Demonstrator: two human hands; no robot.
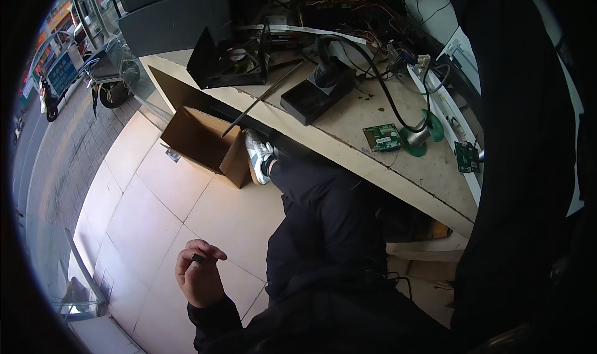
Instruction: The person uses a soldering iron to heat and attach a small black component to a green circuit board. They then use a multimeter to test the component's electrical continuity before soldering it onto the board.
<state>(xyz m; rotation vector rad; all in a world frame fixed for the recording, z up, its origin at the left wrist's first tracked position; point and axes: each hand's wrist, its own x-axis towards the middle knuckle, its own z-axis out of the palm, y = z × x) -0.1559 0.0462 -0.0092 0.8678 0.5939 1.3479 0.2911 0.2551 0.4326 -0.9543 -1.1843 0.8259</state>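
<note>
My left hand [198, 279] is raised over the tiled floor, left of my lap, its fingers curled round a small black block-shaped piece [198, 257]. The piece's exact kind is too small to tell. A wide dark sleeve [516, 136] fills the right side, and my right hand does not show. On the workbench [348, 130] lies a green circuit board [382, 137]. Beside it stands a green-flanged spool of solder wire [423, 136]. A second green board [466, 157] sits near the sleeve, partly at the bench's right end.
A black stand [320, 93] with a dark cable rests mid-bench, and a thin metal rod [261, 99] juts over the edge. Behind are a black fan housing [236, 59] and tangled wires [354, 12]. An open cardboard box [205, 139] stands on the floor beside a shoe [258, 155].
</note>
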